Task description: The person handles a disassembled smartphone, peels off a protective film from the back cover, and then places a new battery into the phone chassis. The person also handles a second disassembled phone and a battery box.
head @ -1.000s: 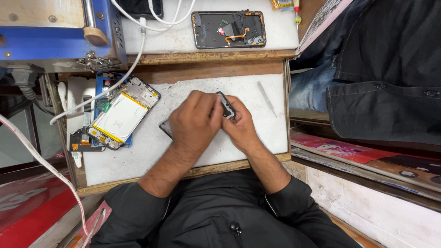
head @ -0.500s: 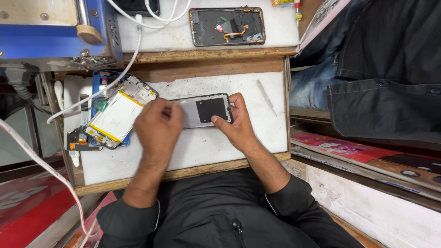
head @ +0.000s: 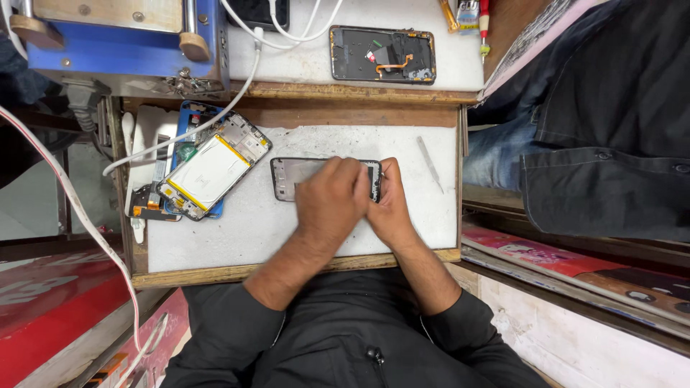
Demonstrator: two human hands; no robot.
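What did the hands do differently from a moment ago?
The left hand slid back to the right over the middle of the phone frame, covering the part that showed half a second ago, and now meets the right hand, which kept pressing the frame's right end. The frame lies on the white work board. The opened phone with the white battery and the tweezers stayed put.
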